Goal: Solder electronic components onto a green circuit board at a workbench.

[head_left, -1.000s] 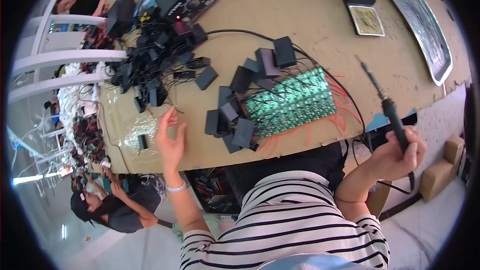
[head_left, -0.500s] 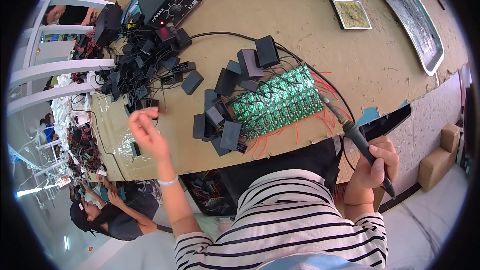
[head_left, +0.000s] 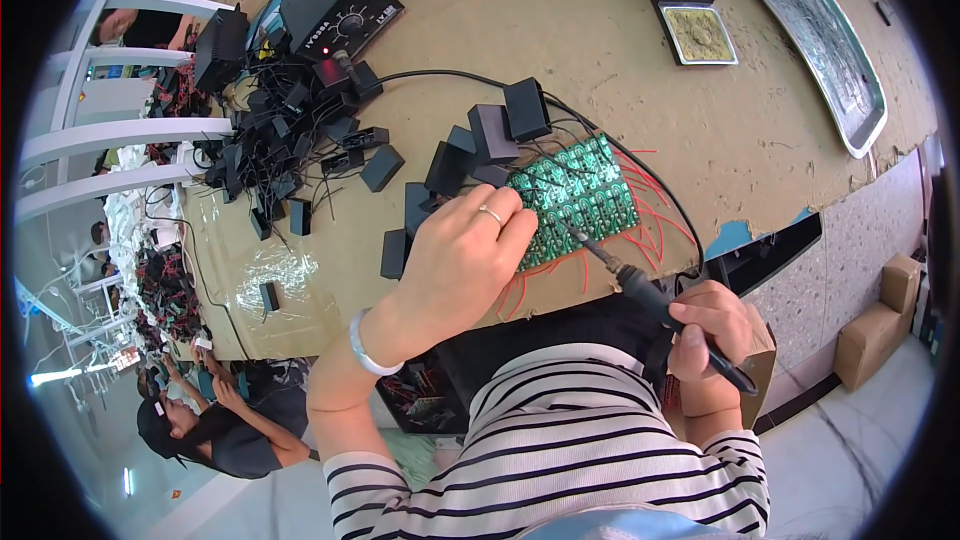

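My right hand (head_left: 712, 330) grips a black soldering iron (head_left: 650, 295); its metal tip is over the middle of a green circuit board panel (head_left: 585, 190). At the panel's left end, my left hand (head_left: 465, 250) is bent over with the fingers drawn together. Whatever is between those fingertips is hidden under the hand. Red wires (head_left: 650, 210) stick out along the panel's right and near edges. Black plastic boxes (head_left: 492, 135) with thin black leads lie against its far left side, and some are partly covered by my left hand.
A soldering station (head_left: 340, 10) with a lit red light stands at the back left beside a heap of black boxes (head_left: 280, 130). An iron stand with a sponge tray (head_left: 700, 35) and a metal tray (head_left: 815, 50) are at the far right. Another person (head_left: 225, 425) sits at the left.
My left hand has moved right, from beside the heap of boxes to the panel's left end. My right hand has brought the soldering iron left, its tip now over the panel's middle.
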`<state>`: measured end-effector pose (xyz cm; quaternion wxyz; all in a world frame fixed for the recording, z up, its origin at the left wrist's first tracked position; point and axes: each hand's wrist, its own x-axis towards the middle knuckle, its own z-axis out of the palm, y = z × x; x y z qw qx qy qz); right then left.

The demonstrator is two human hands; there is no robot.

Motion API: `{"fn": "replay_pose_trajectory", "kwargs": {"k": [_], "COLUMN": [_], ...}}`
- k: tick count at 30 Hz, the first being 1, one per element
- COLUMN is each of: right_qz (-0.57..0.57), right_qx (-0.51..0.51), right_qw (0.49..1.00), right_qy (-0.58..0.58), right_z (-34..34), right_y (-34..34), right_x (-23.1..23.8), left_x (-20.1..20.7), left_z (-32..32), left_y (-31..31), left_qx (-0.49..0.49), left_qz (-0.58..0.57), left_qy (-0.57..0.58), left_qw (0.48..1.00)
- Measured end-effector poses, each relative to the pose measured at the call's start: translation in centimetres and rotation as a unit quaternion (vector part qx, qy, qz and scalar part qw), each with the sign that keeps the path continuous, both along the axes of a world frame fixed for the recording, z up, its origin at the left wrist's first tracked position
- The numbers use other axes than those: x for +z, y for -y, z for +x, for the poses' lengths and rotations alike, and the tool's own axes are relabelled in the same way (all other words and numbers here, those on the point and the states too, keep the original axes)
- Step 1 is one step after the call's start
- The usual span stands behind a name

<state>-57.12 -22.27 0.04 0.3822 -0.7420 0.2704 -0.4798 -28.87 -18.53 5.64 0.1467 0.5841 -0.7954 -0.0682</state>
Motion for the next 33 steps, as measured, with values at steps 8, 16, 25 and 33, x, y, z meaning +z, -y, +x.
{"fn": "replay_pose_trajectory", "kwargs": {"k": [8, 16, 25, 33], "right_qz": [-0.029, -0.049, -0.091, -0.25], "right_qx": [0.039, 0.048, 0.084, 0.095], "right_qw": [0.999, 0.997, 0.99, 0.959], "right_qy": [-0.017, -0.023, -0.071, -0.098], "right_z": [0.7, 0.8, 0.9, 1.2], "right_y": [0.6, 0.5, 0.4, 0.0], "right_x": [-0.5, -0.4, 0.3, -0.2], "left_x": [-0.9, -1.5, -1.6, -1.6], "left_z": [-0.3, 0.0, -0.4, -0.8], "left_y": [0.2, 0.2, -0.1, -0.2], "left_qx": [0.027, 0.009, -0.003, 0.009], "left_qz": [0.007, -0.002, 0.005, 0.005], "left_qy": [0.016, 0.017, 0.06, 0.059], "left_qw": [1.0, 1.0, 0.998, 0.998]}}
